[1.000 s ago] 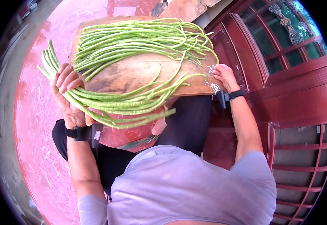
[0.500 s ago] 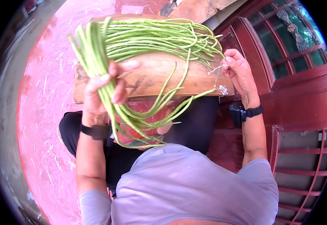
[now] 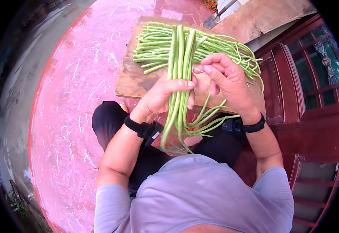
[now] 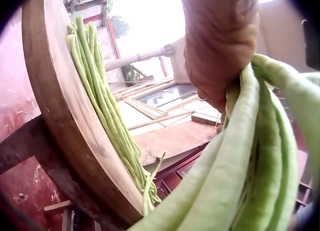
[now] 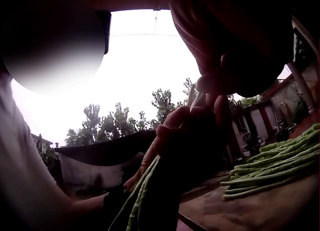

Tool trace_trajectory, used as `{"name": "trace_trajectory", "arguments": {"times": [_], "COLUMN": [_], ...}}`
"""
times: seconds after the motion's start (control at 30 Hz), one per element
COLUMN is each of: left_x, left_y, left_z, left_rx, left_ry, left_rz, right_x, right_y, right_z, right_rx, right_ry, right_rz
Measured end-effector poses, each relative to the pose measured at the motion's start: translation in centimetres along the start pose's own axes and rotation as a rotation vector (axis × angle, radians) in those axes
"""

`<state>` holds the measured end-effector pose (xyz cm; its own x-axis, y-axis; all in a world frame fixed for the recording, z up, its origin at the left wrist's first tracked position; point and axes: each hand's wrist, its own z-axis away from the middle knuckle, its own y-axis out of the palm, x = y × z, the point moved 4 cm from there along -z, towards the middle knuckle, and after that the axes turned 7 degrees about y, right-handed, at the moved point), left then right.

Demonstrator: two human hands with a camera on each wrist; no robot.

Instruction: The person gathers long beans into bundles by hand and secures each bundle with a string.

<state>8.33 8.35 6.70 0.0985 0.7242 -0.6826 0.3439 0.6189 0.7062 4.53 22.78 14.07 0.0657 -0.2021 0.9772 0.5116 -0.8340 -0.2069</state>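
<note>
Fingers of your left hand [image 3: 162, 92] wrap the bunch of long beans [image 3: 180, 62] at frame centre, apparently keeping it gathered as its lower ends droop; your right hand [image 3: 232, 83] pinches thin white string [image 3: 196, 70] close beside. Bean pile [image 3: 150, 45] lies across the wooden board [image 3: 137, 86], upper centre, partly masked by the bunch. String's far end can't be traced; right wrist view too dark for the pinch.
</note>
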Motion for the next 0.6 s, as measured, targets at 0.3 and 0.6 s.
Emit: {"name": "trace_trajectory", "arguments": {"times": [0.3,0.6], "left_x": [-0.1,-0.5], "left_y": [-0.9,-0.9], "left_z": [0.8,1.3], "left_rx": [-0.013,-0.045], "left_ry": [-0.046,-0.056], "left_rz": [-0.015,0.010], "right_x": [-3.0,-4.2], "right_y": [-1.9,0.9], "right_z": [-2.4,-0.7], "right_rx": [-0.152,0.270], "right_ry": [-0.212,-0.107], "right_rz": [0.816,0.228]}}
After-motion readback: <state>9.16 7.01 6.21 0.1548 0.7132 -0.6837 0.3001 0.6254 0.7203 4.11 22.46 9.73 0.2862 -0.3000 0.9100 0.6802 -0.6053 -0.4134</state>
